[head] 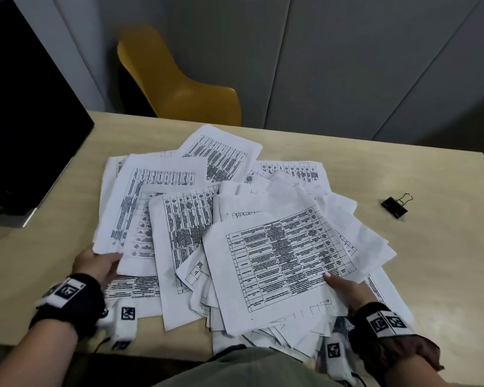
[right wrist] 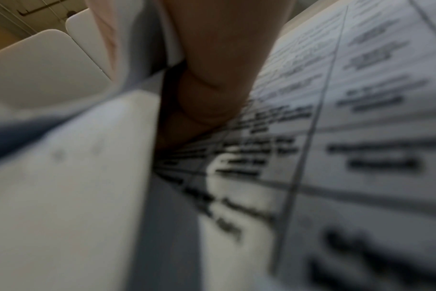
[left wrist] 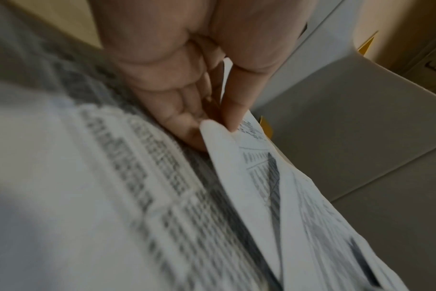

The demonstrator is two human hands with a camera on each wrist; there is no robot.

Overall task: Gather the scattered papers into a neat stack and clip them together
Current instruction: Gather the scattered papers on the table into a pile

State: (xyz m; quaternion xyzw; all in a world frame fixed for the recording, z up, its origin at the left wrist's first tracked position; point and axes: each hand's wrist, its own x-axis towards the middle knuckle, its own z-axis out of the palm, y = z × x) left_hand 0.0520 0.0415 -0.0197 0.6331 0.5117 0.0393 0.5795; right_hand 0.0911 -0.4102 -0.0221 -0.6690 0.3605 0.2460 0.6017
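Several white printed papers (head: pixel 235 219) lie in a loose, overlapping heap across the middle of the wooden table (head: pixel 430 261). My left hand (head: pixel 101 265) is at the heap's near-left edge and pinches the corner of a few sheets (left wrist: pixel 227 141) between thumb and fingers. My right hand (head: pixel 344 286) is at the near-right side, thumb on top of a table-printed sheet (right wrist: pixel 311 137) and fingers tucked under the pile. A black binder clip (head: pixel 395 205) with wire handles lies alone on the table to the right of the papers, away from both hands.
A dark monitor (head: pixel 20 121) on a stand fills the left side of the table. A yellow chair (head: pixel 173 85) stands behind the far edge, before grey wall panels. Some sheets overhang the table's near edge at my lap.
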